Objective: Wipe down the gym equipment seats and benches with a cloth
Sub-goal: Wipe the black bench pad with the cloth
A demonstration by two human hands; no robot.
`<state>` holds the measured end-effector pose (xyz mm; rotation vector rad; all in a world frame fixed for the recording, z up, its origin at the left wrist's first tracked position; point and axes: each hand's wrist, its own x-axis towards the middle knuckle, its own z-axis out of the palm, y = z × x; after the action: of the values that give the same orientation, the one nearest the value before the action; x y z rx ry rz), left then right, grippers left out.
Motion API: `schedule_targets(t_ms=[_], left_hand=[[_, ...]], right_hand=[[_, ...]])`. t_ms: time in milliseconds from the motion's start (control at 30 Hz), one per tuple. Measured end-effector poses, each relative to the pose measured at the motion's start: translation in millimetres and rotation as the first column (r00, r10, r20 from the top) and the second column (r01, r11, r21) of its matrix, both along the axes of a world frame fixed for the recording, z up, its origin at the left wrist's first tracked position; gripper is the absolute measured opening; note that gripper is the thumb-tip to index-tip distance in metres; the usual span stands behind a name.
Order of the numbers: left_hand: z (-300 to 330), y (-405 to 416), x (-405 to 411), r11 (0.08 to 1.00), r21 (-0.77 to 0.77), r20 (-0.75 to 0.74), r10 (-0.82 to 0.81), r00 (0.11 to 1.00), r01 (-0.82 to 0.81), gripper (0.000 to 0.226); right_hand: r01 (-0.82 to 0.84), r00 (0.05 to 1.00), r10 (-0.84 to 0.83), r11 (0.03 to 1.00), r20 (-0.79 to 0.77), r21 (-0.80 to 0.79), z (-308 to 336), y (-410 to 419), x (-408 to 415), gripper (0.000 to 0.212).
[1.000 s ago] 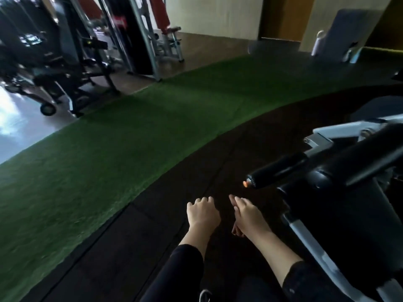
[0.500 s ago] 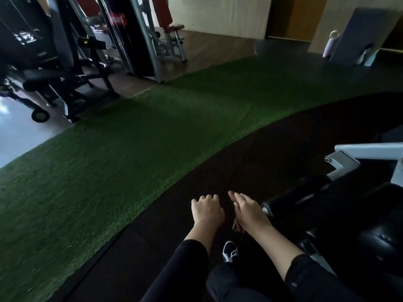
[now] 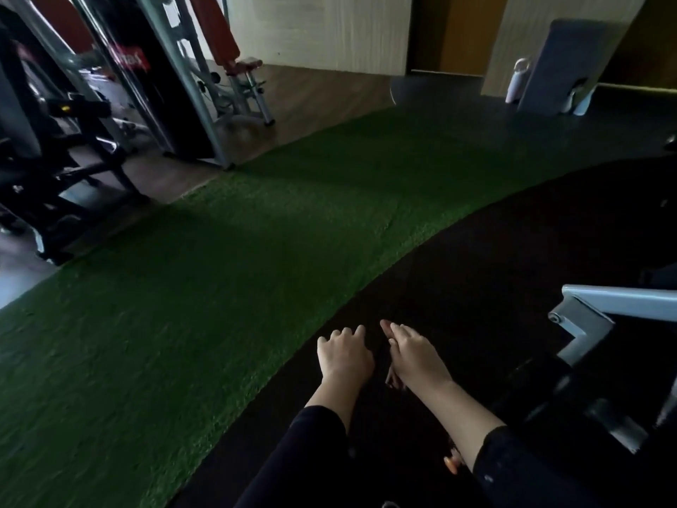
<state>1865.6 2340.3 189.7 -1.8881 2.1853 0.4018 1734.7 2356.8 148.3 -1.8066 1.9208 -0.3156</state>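
Both forearms are bare from the wrist to about mid-forearm, where dark, close-fitting long sleeves begin. The left sleeve (image 3: 315, 438) looks black and smooth, its cuff pushed up the arm. The right sleeve (image 3: 513, 467) is the same dark cloth, with a few pale specks near the cuff. The left hand (image 3: 344, 357) and right hand (image 3: 415, 355) wear no gloves, rings or watch that show.
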Motion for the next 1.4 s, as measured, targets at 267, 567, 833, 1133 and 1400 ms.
schedule_targets(t_ms=[267,567,833,1133,1400], left_hand=[[0.6,-193.0,-21.2,0.984,-0.015,-0.005,-0.180,0.984,0.180,0.041],[5.8,-341.9,-84.0,0.912,0.024,0.002,-0.410,0.912,0.410,0.040],[-5.2,-472.3,-231.2,0.825,0.029,-0.046,-0.564,0.825,0.565,0.044],[9.8,-599.6,-402.6,0.757,-0.015,-0.061,-0.653,0.755,0.653,0.043],[2.5,-710.1,-536.2,0.665,0.037,-0.060,-0.744,0.666,0.746,0.046]], right_hand=[[0.192,0.981,-0.192,0.981,-0.005,-0.006,-7.0,-165.0,-13.8,0.042],[0.451,0.892,-0.451,0.892,-0.039,0.008,-4.1,-271.1,-64.4,0.042],[0.583,0.809,-0.583,0.812,-0.072,-0.027,-13.7,-380.1,-193.3,0.037],[0.681,0.728,-0.683,0.731,-0.058,-0.051,3.5,-505.3,-353.3,0.035],[0.757,0.651,-0.758,0.653,-0.053,-0.037,-4.9,-602.6,-469.1,0.043]])
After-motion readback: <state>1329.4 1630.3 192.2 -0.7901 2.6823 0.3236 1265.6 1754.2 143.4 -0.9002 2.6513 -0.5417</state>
